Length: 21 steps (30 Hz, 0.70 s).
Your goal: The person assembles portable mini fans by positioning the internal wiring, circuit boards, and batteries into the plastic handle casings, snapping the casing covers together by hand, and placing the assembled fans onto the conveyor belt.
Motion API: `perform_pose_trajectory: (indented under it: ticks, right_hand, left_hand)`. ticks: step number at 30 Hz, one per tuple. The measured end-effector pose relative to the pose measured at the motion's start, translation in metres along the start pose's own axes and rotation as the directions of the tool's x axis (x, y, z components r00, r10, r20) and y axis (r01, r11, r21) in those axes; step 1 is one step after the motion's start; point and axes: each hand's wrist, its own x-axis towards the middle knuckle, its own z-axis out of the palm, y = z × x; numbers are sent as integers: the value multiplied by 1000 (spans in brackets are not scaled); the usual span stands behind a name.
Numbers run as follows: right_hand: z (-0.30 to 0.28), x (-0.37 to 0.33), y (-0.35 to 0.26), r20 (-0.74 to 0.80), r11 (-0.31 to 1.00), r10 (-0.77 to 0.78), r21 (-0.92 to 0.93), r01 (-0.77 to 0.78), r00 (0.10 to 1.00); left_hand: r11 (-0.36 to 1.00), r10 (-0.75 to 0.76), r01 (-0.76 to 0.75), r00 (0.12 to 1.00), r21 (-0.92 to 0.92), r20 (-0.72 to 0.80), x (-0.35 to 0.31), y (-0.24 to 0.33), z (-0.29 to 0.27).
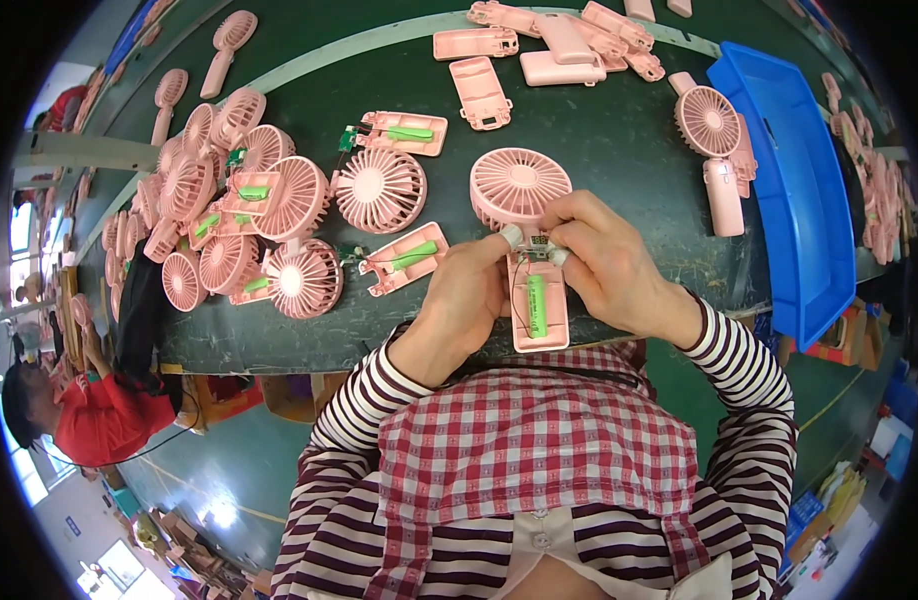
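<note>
A pink handheld fan lies before me at the table's front edge, its round grille away from me and its handle opened. Inside the handle half-shell sits a green battery cell with thin wires. At the neck is a small circuit board. My left hand grips the fan from the left, its white-covered thumb by the board. My right hand is closed at the neck, fingertips pinching at the board's right side; white covering shows on a fingertip. The fingers partly hide the board.
Left of my hands lies a heap of pink fans, several with open handles and green cells. Pink handle covers are scattered at the back. To the right lie another fan and a blue tray. A person in red is at far left.
</note>
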Motion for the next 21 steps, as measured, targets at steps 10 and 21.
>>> perform_pose_trajectory:
  ticks: [10, 21]
  right_hand:
    - [2, -1, -7, 75, 981, -78, -169, 90, 994]
    - [6, -2, -8, 138, 957, -112, -251, 144, 984]
  left_hand:
    - [1000, -12, 13, 999, 21, -30, -3, -3, 2]
    - [957, 0, -10, 999, 291, 34, -9, -2, -4]
